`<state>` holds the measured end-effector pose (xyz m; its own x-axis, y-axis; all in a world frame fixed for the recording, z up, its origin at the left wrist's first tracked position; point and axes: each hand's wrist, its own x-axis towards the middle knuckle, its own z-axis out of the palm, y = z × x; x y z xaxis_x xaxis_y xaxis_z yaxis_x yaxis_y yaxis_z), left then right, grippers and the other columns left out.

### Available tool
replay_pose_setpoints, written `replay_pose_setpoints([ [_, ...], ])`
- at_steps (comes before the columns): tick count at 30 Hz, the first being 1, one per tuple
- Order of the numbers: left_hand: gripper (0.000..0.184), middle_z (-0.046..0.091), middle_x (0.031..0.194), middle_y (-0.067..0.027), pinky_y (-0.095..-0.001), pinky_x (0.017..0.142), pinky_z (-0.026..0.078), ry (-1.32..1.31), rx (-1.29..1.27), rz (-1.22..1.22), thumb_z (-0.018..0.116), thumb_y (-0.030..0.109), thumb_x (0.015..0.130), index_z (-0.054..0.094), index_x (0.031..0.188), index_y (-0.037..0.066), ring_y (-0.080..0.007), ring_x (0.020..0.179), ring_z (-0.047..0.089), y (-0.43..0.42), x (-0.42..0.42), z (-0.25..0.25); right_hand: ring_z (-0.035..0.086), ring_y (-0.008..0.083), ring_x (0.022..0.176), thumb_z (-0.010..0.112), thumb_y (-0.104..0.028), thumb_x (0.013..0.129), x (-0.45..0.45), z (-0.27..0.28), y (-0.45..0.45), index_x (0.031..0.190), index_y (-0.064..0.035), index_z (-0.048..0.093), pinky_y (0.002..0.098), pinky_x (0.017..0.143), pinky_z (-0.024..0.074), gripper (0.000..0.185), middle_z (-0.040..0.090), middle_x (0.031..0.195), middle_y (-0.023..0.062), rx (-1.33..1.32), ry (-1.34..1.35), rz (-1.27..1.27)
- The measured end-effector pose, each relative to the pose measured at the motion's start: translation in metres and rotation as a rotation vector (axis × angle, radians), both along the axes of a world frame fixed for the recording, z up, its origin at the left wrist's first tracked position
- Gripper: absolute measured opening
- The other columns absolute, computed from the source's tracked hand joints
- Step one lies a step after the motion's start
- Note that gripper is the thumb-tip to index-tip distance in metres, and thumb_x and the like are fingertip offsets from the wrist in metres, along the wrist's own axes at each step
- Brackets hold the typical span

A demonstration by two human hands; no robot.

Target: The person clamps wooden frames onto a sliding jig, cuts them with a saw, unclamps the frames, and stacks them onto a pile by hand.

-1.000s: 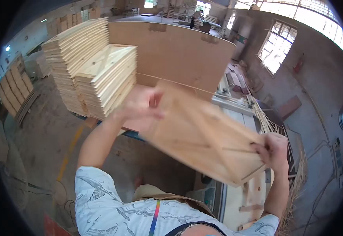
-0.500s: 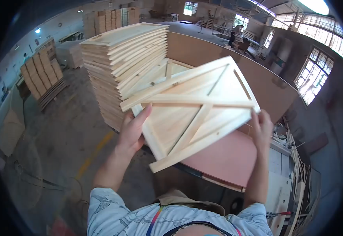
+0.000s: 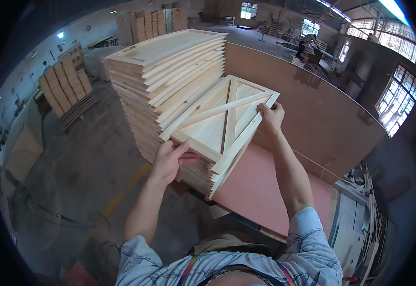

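A pale wooden panel framed with crossed battens (image 3: 208, 125) lies on top of the lower stack of panels (image 3: 213, 183). My left hand (image 3: 169, 161) grips its near left edge, thumb on top and fingers below. At the far right corner, my right hand (image 3: 271, 117) holds the panel's edge between thumb and fingers. The taller stack of similar panels (image 3: 143, 90) rises directly to the left, against the lower one.
A pink board surface (image 3: 274, 186) extends right of the stacks, with a tall brown board (image 3: 303, 95) standing behind. A machine table (image 3: 348, 219) with thin wood strips is at right. Slatted bundles (image 3: 67, 90) stand left. A person (image 3: 308, 43) is far back.
The panel has turned over from its plain side to the battened side, moved left and come down onto the lower stack. Both hands moved with it, and the view has shifted.
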<state>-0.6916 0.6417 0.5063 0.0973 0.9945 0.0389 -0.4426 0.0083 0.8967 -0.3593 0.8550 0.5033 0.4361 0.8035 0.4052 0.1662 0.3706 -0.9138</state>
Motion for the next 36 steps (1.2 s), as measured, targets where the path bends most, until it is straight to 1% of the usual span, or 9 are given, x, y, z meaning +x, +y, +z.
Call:
replay_pose_setpoints([
  [5,0.032,0.071,0.087,-0.0150,-0.0319,0.055,0.063,0.287,-0.025,0.230,0.070,0.025,0.105,0.060,0.102,-0.005,-0.0240,0.065,0.074,0.011,0.008,-0.010,0.056,0.0074,0.060,0.075,-0.009,0.084,-0.004,-0.018,0.020,0.087,0.0005,0.070,0.0261,0.055,0.0417,0.011,0.068,0.072,0.0030,-0.008,0.024,0.113],
  [8,0.033,0.070,0.081,-0.0132,-0.0325,0.055,0.063,0.357,-0.012,0.308,0.071,0.026,0.104,0.058,0.092,-0.001,-0.0220,0.064,0.074,0.018,0.009,-0.011,0.067,0.0154,0.066,0.074,-0.017,0.087,-0.007,-0.015,0.022,0.096,0.0036,0.073,0.0321,0.062,0.0516,0.023,0.074,0.078,0.0092,-0.108,-0.107,0.039],
  [13,0.034,0.067,0.073,-0.0101,-0.0321,0.054,0.062,0.432,0.024,0.347,0.072,0.026,0.104,0.057,0.087,0.001,-0.0195,0.062,0.073,0.028,0.008,-0.015,0.072,0.0442,0.105,0.075,-0.035,0.090,-0.011,-0.009,0.038,0.108,0.0093,0.075,0.0498,0.104,0.0495,0.048,0.077,0.104,0.0275,-0.188,-0.306,-0.128],
  [21,0.028,0.065,0.073,-0.0066,-0.0281,0.050,0.057,0.388,0.082,0.396,0.066,0.023,0.107,0.060,0.091,0.001,-0.0162,0.059,0.069,0.028,0.011,-0.023,0.075,0.0333,0.095,0.072,-0.043,0.097,0.017,-0.023,0.047,0.119,0.0064,0.071,0.0430,0.087,0.0566,0.055,0.076,0.103,0.0232,-0.211,-0.324,-0.020],
  [27,0.029,0.059,0.072,-0.0076,-0.0319,0.058,0.056,0.210,0.407,0.504,0.042,0.026,0.116,0.055,0.113,0.000,-0.0191,0.060,0.064,-0.060,0.083,-0.022,0.064,0.0480,0.099,0.066,-0.036,0.100,0.044,-0.089,-0.137,0.098,0.0012,0.072,0.0550,0.082,0.0499,0.037,0.069,0.101,0.0290,0.059,-0.300,-0.018],
  [29,0.038,0.062,0.075,-0.0113,-0.0326,0.057,0.055,0.153,0.415,0.215,0.035,0.032,0.118,0.053,0.120,-0.001,-0.0209,0.060,0.064,-0.092,0.131,-0.036,0.061,0.0427,0.074,0.059,-0.033,0.107,0.069,-0.137,-0.228,0.103,0.0019,0.069,0.0527,0.071,0.0491,0.036,0.067,0.086,0.0283,-0.372,-0.472,0.174],
  [31,0.047,0.068,0.084,-0.0168,-0.0323,0.065,0.058,0.159,0.396,-0.167,0.033,0.035,0.118,0.054,0.128,-0.005,-0.0223,0.071,0.068,-0.103,0.166,-0.056,0.067,0.0451,0.088,0.057,-0.035,0.106,0.096,-0.194,-0.319,0.107,0.0010,0.072,0.0544,0.081,0.0524,0.039,0.072,0.099,0.0281,-0.589,-0.577,0.340],
  [34,0.055,0.074,0.102,-0.0221,-0.0430,0.111,0.045,0.443,0.387,-0.446,0.031,0.033,0.118,0.047,0.147,-0.010,-0.0282,0.113,0.068,-0.099,0.234,-0.084,0.070,0.0439,0.099,0.058,-0.035,0.105,0.152,-0.216,-0.469,0.112,-0.0001,0.074,0.0529,0.090,0.0540,0.038,0.073,0.107,0.0267,-0.838,-0.499,0.241],
  [36,0.054,0.075,0.105,-0.0220,-0.0443,0.115,0.040,0.463,0.476,-0.606,0.030,0.032,0.119,0.046,0.149,-0.010,-0.0283,0.120,0.065,-0.118,0.295,-0.077,0.071,0.0427,0.104,0.059,-0.035,0.103,0.175,-0.217,-0.585,0.112,-0.0018,0.076,0.0522,0.094,0.0549,0.039,0.074,0.109,0.0252,-0.956,-0.433,0.004],
])
